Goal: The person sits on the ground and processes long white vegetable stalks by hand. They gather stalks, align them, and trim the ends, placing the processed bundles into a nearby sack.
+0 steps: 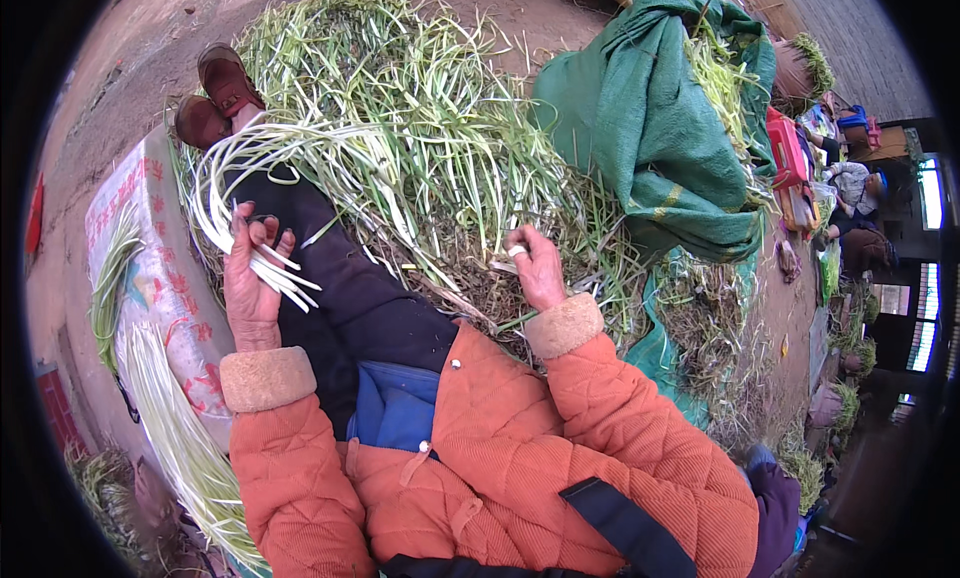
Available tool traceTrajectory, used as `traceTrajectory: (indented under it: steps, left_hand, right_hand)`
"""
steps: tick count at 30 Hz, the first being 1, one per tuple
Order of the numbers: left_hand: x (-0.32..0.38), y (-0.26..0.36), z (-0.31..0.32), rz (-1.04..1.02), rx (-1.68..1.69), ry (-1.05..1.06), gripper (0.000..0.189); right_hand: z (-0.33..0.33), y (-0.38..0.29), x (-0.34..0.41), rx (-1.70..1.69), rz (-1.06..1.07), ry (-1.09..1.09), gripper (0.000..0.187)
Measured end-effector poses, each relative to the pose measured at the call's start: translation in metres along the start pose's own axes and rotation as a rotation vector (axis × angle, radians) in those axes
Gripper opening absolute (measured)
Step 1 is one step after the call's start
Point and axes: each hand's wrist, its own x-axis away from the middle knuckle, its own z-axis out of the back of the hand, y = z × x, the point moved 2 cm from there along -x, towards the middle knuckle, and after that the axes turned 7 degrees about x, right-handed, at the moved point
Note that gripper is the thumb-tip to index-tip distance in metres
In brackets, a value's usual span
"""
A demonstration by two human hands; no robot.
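Note:
My left hand (256,278) holds a small bunch of pale, long-stemmed greens (217,180) above my dark trousers; the white ends stick out past my fingers and the long parts arch over toward the loose heap. My right hand (536,266), with a white band around one finger, is at the near edge of the large heap of loose green stems (420,120). Its fingers are curled, and whether a stem lies between them is hard to tell. To my left, a tidy bundle of pale stems (176,428) lies beside a printed white woven sack (169,278), and a smaller green bunch (112,285) rests on the sack.
An open green woven sack (622,105) full of stems stands beyond the heap on the right. Withered trimmings (701,308) and teal sheeting (652,345) lie nearer. A pink plastic stool (786,150) is farther right, with a seated person (855,188) and more bundles around.

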Motion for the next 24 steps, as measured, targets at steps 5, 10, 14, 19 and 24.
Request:
traceTrajectory:
  steps: [5,10,14,19,24]
  left_hand:
    - [0.000,-0.047,-0.018,0.111,0.206,0.001,0.024]
    - [0.016,-0.157,-0.034,0.392,-0.189,0.180,0.023]
    - [0.013,-0.185,-0.031,0.443,-0.485,0.162,0.015]
    - [0.011,-0.185,-0.016,0.419,-0.343,0.254,0.010]
    - [0.012,-0.172,-0.002,0.398,-0.124,0.303,0.014]
  right_hand:
    - [-0.022,0.035,-0.074,0.488,-0.154,0.041,0.024]
    - [-0.055,0.015,-0.036,-0.298,-0.057,0.051,0.012]
    - [-0.073,-0.005,-0.006,-0.321,0.111,0.124,0.009]
    - [-0.078,0.023,0.005,-0.836,-0.224,0.081,0.011]
    - [0.000,0.084,0.056,-0.895,-0.301,0.267,0.011]
